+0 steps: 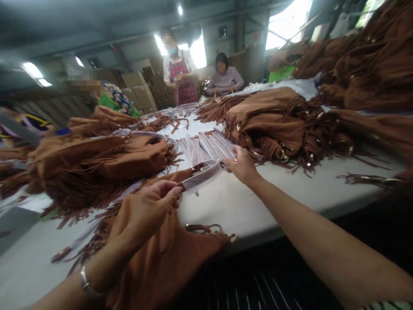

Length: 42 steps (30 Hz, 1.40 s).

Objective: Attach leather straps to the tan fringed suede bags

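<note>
My left hand (pixel 156 198) pinches the brown end of a bag strap (pixel 201 176) wrapped in clear plastic. That strap slants up to the right, toward my right hand (pixel 243 165). The fingers of my right hand are closed at the edge of a row of wrapped straps (pixel 206 146); which strap they grip is hard to make out. Under my left forearm, a brown suede-like bag (pixel 174 254) hangs over the table's front edge, its metal clasp (pixel 232 237) near the right corner.
Fringed brown bags are heaped on the left (pixel 103 163) and right (pixel 271 116) of the white table (pixel 258 206). A taller bag pile (pixel 377 64) rises at far right. Several people work around the table, one in a checked apron (pixel 183 82). Cardboard boxes (pixel 140 92) stand behind.
</note>
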Available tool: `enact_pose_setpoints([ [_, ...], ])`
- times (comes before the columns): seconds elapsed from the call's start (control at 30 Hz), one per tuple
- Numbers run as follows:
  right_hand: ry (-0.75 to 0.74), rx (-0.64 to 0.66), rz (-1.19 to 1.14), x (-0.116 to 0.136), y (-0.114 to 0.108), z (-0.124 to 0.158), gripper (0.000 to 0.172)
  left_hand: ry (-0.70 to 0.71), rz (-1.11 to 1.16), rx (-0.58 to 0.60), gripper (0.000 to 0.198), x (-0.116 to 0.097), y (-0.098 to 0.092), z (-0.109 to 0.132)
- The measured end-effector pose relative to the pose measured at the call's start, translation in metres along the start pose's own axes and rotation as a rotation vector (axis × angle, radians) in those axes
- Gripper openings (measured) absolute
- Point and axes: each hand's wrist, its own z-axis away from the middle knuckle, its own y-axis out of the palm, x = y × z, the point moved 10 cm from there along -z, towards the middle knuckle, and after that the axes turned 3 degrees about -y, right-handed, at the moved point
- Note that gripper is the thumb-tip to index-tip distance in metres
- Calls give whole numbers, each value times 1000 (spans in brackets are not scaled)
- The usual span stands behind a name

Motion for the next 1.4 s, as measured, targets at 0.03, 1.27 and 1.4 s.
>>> enact_pose_setpoints([
  [0.03, -76, 38, 41, 14, 3, 6, 34, 27, -51, 35, 27, -6, 10, -2],
  [1.27, 103, 707, -182, -25, 74, 18, 38, 85, -395, 356, 24, 13, 45, -44],
  [1.4, 197, 693, -263, -27, 96, 11, 34, 47, -284, 446, 19, 27, 52, -51],
])
